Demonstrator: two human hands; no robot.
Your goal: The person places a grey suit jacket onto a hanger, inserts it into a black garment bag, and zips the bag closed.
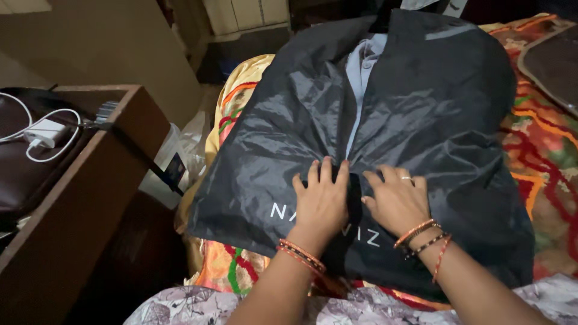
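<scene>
Left hand [322, 201], right hand [397, 201] flat on black garment bag [433, 108].

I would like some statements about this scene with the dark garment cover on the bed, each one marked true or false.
1. Both hands rest on the black garment cover. True: the left hand and right hand lie side by side near its lower middle.
2. The cover is closed all the way up. False: it is open at the top, and a light blue shirt shows.
3. A white charger lies on the right of the bed. False: it lies on the brown side table at the left.
4. The bedspread is patterned. True.
5. Both wrists are bare. False: both wear bangles.
</scene>
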